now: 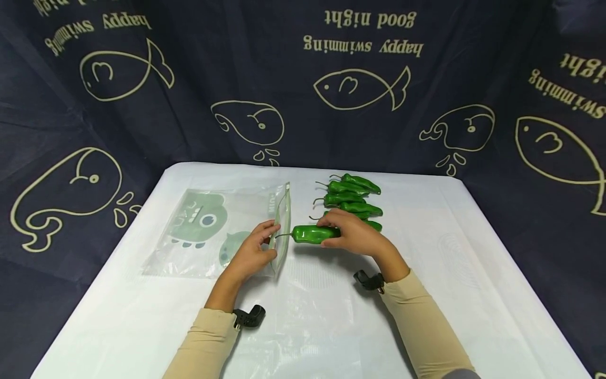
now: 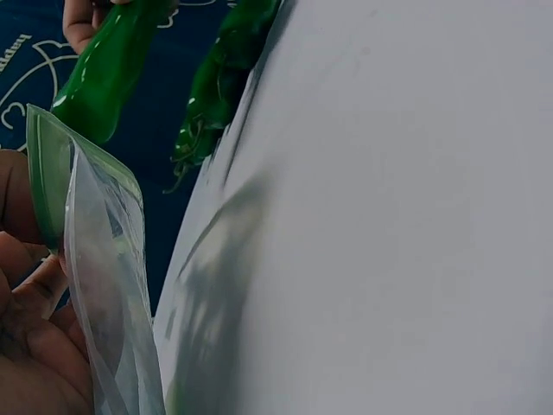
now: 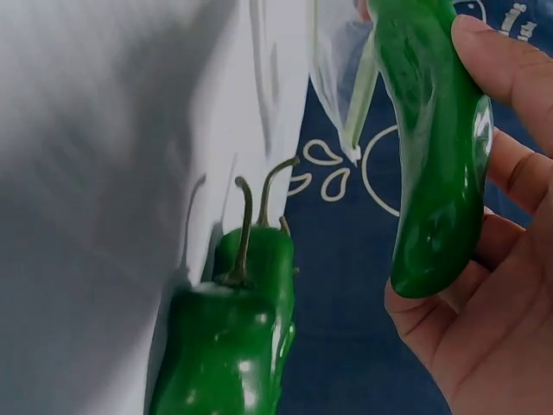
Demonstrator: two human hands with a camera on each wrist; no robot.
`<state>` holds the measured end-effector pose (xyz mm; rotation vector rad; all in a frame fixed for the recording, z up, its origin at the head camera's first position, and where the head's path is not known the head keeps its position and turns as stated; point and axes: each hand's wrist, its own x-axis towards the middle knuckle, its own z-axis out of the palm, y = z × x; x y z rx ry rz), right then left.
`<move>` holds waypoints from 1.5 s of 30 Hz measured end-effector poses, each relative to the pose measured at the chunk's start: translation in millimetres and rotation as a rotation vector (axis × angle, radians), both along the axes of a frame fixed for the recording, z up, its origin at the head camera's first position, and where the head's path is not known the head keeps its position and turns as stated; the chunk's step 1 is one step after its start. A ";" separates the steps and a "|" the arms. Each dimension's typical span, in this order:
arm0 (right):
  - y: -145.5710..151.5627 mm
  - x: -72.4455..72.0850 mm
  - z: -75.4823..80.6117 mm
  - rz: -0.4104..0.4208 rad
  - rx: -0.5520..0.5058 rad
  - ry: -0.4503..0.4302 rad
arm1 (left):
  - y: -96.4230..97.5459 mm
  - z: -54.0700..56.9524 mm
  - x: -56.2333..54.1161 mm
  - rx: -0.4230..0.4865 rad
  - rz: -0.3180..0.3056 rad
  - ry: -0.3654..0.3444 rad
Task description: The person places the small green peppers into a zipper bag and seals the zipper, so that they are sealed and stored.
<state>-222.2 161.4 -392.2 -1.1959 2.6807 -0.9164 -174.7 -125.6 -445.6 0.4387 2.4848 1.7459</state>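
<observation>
My left hand (image 1: 248,258) grips the mouth of a clear zip bag (image 1: 253,208) printed with green cartoon monsters. The bag lies on its side, its green-edged opening (image 2: 52,173) lifted and facing right. In my right hand (image 1: 360,235) is a glossy green chili pepper (image 1: 307,234), held by its blunt end between thumb and fingers. Its thin stem points left and overlaps the bag's mouth in the head view. The right wrist view shows the held pepper (image 3: 436,173) above the table, apart from the others.
Several more green peppers (image 1: 355,185) lie in a stacked row behind my right hand, stems to the left. A white cloth (image 1: 307,326) covers the table. Dark fabric with fish drawings (image 1: 360,142) hangs behind and at the sides.
</observation>
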 end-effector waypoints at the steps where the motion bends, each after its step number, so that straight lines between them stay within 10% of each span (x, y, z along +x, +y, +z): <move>1: -1.2 -0.4 -0.4 0.004 -0.005 0.001 | 0.1 -0.2 -0.1 -0.001 0.001 0.003; 30: -0.6 -0.7 -11.6 -0.006 0.020 -0.061 | 0.4 4.4 1.7 -0.026 0.026 0.012; 41: -8.8 -2.0 -14.6 0.037 0.024 -0.011 | 8.8 44.9 21.8 -0.030 -0.001 -0.005; 45: -12.8 -3.6 -16.0 0.076 -0.018 0.030 | 9.3 39.0 18.4 -0.038 -0.008 -0.006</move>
